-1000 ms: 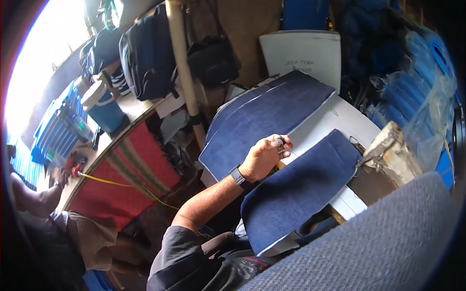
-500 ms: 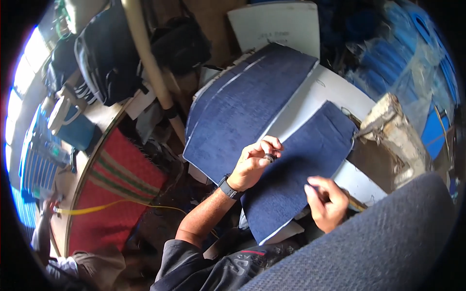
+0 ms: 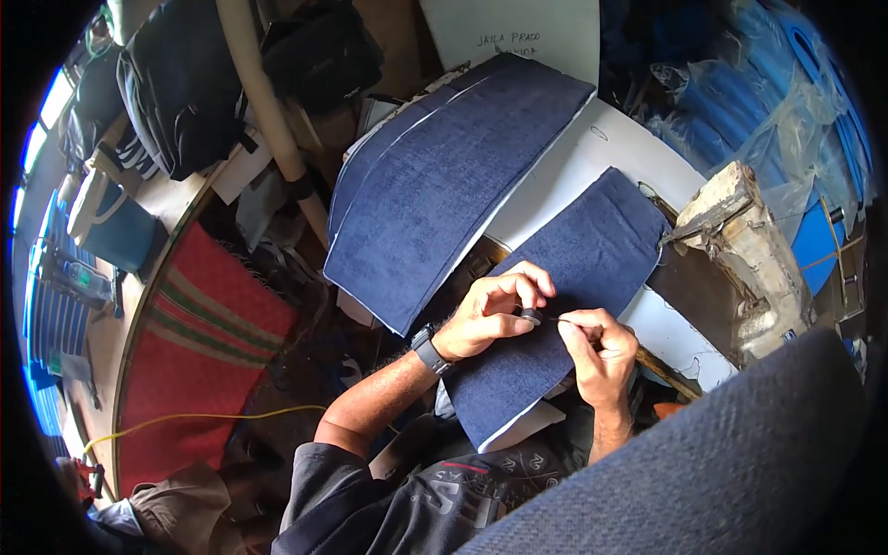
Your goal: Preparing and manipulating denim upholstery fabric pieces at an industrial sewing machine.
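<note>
Fingers of left hand [image 3: 476, 319] curled, gripping small dark round piece [image 3: 530, 314] above small navy panel [image 3: 597, 245]. Fingers of right hand [image 3: 601, 356] pinched narrow on thin dark strand [image 3: 552, 320], above same panel, close to round piece. Red striped cloth [image 3: 199, 393] well left of small navy panel. Larger navy panel [image 3: 462, 176] beyond it, to left. Worn cream machine [image 3: 754, 250] just right of it.

Relative to the near fabric piece [image 3: 592, 236], a second fabric panel [image 3: 462, 171] lies behind left, a jug [image 3: 120, 229] far left, and plastic sheeting [image 3: 763, 139] behind right.
</note>
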Tool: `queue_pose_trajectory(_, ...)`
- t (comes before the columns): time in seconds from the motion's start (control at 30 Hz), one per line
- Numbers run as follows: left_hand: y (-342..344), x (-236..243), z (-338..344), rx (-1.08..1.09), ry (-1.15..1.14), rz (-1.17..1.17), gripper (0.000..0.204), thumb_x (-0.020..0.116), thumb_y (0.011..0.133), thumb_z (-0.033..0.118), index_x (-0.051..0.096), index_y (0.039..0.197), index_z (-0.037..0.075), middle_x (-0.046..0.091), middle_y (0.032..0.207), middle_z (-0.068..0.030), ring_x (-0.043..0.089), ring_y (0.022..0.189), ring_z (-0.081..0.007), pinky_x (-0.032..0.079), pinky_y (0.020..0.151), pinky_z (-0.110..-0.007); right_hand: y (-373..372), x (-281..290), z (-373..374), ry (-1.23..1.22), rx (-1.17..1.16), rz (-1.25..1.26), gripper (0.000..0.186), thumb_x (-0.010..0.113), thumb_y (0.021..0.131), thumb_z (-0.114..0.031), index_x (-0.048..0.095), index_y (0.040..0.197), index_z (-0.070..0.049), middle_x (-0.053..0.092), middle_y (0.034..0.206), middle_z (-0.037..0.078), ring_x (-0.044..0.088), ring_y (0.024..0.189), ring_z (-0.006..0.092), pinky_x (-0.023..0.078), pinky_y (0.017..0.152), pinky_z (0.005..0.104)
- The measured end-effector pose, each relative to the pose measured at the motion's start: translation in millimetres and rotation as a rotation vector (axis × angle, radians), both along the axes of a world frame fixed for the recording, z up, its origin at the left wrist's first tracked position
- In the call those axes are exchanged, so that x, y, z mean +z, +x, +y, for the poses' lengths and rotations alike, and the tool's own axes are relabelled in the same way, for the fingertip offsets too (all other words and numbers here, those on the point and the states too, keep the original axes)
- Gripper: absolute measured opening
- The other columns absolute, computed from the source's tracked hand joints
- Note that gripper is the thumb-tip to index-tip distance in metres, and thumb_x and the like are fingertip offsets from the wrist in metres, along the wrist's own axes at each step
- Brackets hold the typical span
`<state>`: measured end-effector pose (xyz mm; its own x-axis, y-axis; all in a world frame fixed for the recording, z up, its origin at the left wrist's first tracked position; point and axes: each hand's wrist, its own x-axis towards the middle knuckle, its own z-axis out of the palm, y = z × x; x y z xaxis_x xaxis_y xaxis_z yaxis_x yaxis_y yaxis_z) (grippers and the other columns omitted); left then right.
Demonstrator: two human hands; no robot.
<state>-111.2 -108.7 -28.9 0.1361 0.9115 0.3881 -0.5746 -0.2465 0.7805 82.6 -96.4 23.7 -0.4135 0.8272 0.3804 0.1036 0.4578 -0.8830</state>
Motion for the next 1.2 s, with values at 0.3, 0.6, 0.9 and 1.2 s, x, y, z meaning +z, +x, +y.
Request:
queue_pose_trajectory(0.3, -4, 8, 5, 0.000, 0.062, 0.182, 0.015, 0.070, 0.077, 0.001, 0.061, 0.087, 0.006, 0.056, 0.115, -0.0090, 0.054, 0.107, -0.0176, 0.041, 0.099, -0.034, 25, 9, -3, -0.248, 0.024, 0.351, 0.003, 0.062, 0.089, 0.002, 0.064, 0.089, 0.003, 0.055, 0.061, 0.002, 0.043, 0.047, 0.0053, 0.036, 0.043, 0.0217)
queue_pose_trajectory(0.6, 2, 8, 5, 0.002, 0.048, 0.215, 0.014, 0.068, 0.079, -0.002, 0.061, 0.089, 0.005, 0.060, 0.109, -0.0092, 0.058, 0.102, -0.0166, 0.046, 0.094, -0.032, 47, 1, 0, -0.274, -0.030, 0.370, 0.003, 0.062, 0.090, 0.000, 0.062, 0.092, 0.002, 0.048, 0.058, -0.001, 0.039, 0.045, 0.0048, 0.035, 0.042, 0.0217)
queue_pose_trajectory(0.9, 11, 11, -4, 0.002, -0.044, 0.330, 0.017, 0.070, 0.079, -0.001, 0.061, 0.093, 0.003, 0.064, 0.098, -0.0066, 0.061, 0.094, -0.0142, 0.049, 0.088, -0.030, 28, 20, -12, 0.097, -0.245, -0.001, 0.006, 0.070, 0.088, -0.002, 0.065, 0.089, 0.001, 0.055, 0.063, -0.002, 0.044, 0.050, 0.0060, 0.036, 0.048, 0.0225)
queue_pose_trajectory(1.2, 10, 27, -8, 0.135, 0.101, 0.663, 0.016, 0.073, 0.075, 0.004, 0.062, 0.087, 0.003, 0.063, 0.094, -0.0057, 0.062, 0.091, -0.0154, 0.050, 0.085, -0.030, 9, 7, -3, 0.354, -0.039, -0.146, 0.008, 0.070, 0.087, 0.000, 0.062, 0.088, 0.000, 0.053, 0.067, 0.002, 0.046, 0.055, 0.0094, 0.036, 0.049, 0.0277)
